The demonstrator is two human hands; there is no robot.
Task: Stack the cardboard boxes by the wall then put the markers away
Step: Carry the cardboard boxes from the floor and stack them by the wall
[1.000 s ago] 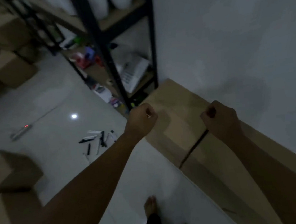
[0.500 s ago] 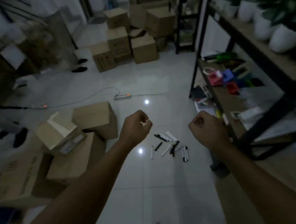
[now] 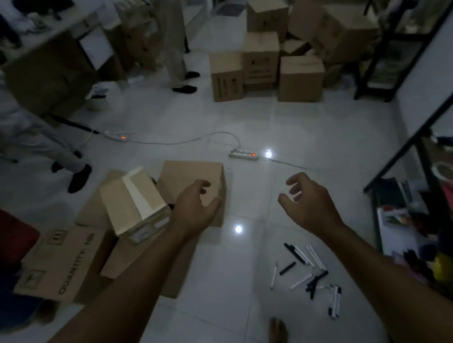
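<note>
A group of cardboard boxes lies on the white tiled floor at my left. A closed plain box (image 3: 187,175) sits at their right end, and a small box with a pale taped flap (image 3: 131,200) leans on the others. A larger box printed "QUANTITY" (image 3: 65,261) lies nearest me. My left hand (image 3: 195,207) hovers over the plain box's near corner, fingers spread and relaxed, holding nothing. My right hand (image 3: 308,202) is held out above bare floor, fingers loosely spread, empty. Several black and white markers (image 3: 309,271) are scattered on the floor below my right forearm.
A white power strip (image 3: 243,154) and its cable cross the floor ahead. More boxes (image 3: 262,62) stand stacked at the back. A black metal shelf (image 3: 424,169) with clutter runs along the right. Two people's legs (image 3: 176,38) stand at the back left. My bare foot (image 3: 277,332) shows below.
My view has swung left from the wall and shelf toward the loose boxes. Both hands, fists before, have uncurled, and the left one now reaches over the plain box.
</note>
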